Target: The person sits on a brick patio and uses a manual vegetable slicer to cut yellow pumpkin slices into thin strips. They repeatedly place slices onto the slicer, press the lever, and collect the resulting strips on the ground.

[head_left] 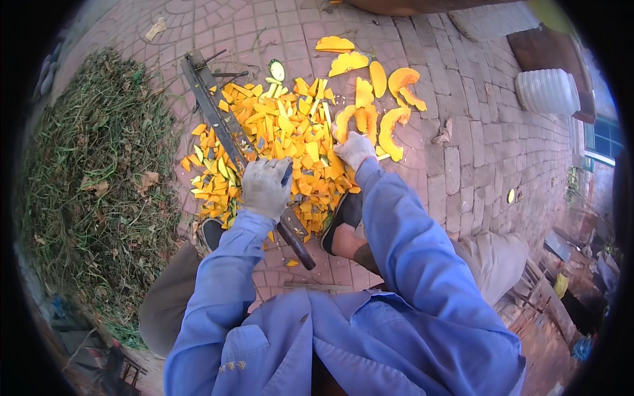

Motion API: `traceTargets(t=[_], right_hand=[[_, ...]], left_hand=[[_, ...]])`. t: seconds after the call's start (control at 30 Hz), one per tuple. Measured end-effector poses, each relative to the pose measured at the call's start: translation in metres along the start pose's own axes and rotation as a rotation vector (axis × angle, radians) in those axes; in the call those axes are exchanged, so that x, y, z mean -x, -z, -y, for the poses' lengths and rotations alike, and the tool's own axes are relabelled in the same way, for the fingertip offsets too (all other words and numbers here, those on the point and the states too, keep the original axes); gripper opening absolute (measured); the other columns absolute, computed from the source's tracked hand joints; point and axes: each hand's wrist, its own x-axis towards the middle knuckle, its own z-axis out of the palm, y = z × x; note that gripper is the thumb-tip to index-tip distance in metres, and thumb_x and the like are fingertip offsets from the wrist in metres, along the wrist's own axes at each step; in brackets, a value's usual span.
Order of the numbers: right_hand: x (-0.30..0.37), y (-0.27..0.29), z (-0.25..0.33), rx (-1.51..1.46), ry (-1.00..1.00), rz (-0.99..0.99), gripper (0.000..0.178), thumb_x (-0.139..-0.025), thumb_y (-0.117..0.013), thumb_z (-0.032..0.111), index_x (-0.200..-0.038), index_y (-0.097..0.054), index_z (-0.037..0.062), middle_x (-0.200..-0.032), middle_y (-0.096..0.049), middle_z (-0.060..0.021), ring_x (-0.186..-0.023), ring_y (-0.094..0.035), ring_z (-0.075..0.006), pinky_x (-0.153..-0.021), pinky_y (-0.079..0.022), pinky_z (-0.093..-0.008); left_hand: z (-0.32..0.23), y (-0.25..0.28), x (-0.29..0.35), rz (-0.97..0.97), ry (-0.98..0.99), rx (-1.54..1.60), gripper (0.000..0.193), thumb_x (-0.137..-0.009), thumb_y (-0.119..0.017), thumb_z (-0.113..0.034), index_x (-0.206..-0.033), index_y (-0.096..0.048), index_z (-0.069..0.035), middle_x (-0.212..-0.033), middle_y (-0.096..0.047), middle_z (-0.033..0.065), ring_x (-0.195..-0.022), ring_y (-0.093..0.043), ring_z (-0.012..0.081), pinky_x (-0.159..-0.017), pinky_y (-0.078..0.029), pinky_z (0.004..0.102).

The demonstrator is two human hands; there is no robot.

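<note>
A long-bladed chopper of dark metal lies aslant on the paving, its near bar ending between my feet. My left hand, in a pale glove, is closed above it, round what looks like the chopper's dark handle; only an end shows at the fist. Chopped orange pumpkin is heaped about the blade. At the heap's right edge, my gloved right hand has its fingers curled against a pumpkin slice; its fingertips are partly hidden. More curved pumpkin slices lie beyond it.
A large pile of dry green vines fills the left side. Ribbed whitish containers stand at the far right. Sticks and odds and ends lie at the lower right. My shoes flank the chopper's near end.
</note>
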Motion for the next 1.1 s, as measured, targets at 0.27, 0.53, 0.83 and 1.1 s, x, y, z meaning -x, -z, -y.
traceTargets(t=[0.27,0.53,0.83,1.1], right_hand=[[0.121,-0.007,0.054,-0.628,0.142,-0.067,0.048,-0.073,-0.075,0.035,-0.100,-0.064,-0.0035,-0.087,-0.069,-0.0228,-0.083,-0.068,-0.0342,-0.072,-0.053,-0.0406],[0.276,0.001,0.104,-0.369,0.660,-0.322,0.052,-0.076,-0.073,0.022,-0.121,-0.059,0.0015,-0.108,-0.065,-0.0215,-0.101,-0.064,-0.0345,-0.083,-0.052,-0.0392],[0.268,-0.078,0.065,-0.812,0.263,0.082,0.037,-0.084,-0.072,0.019,-0.111,-0.060,-0.0036,-0.082,-0.063,-0.0057,-0.063,-0.057,-0.0115,-0.054,-0.046,-0.0259],[0.301,0.019,0.128,-0.693,0.207,0.131,0.031,-0.091,-0.065,0.025,-0.102,-0.061,-0.0037,-0.074,-0.061,-0.0036,-0.058,-0.053,-0.0104,-0.050,-0.042,-0.0247]], left_hand=[[-0.014,0.011,0.000,0.171,0.167,-0.089,0.037,-0.089,-0.064,-0.035,-0.109,-0.065,-0.004,-0.097,-0.068,0.0134,-0.093,-0.062,0.0280,-0.088,-0.046,0.0390],[-0.027,0.020,0.091,-0.232,0.757,1.236,0.014,-0.088,-0.068,-0.012,-0.098,-0.066,-0.002,-0.081,-0.060,-0.0025,-0.067,-0.051,0.0066,-0.060,-0.042,0.0220],[0.070,0.010,0.146,-0.473,0.963,1.353,0.007,-0.085,-0.068,-0.005,-0.090,-0.066,-0.001,-0.068,-0.055,-0.0041,-0.054,-0.043,0.0055,-0.049,-0.033,0.0223],[0.081,-0.020,0.144,-0.301,0.952,1.319,0.013,-0.084,-0.062,0.001,-0.096,-0.067,0.003,-0.077,-0.061,0.0016,-0.060,-0.048,0.0099,-0.055,-0.039,0.0257]])
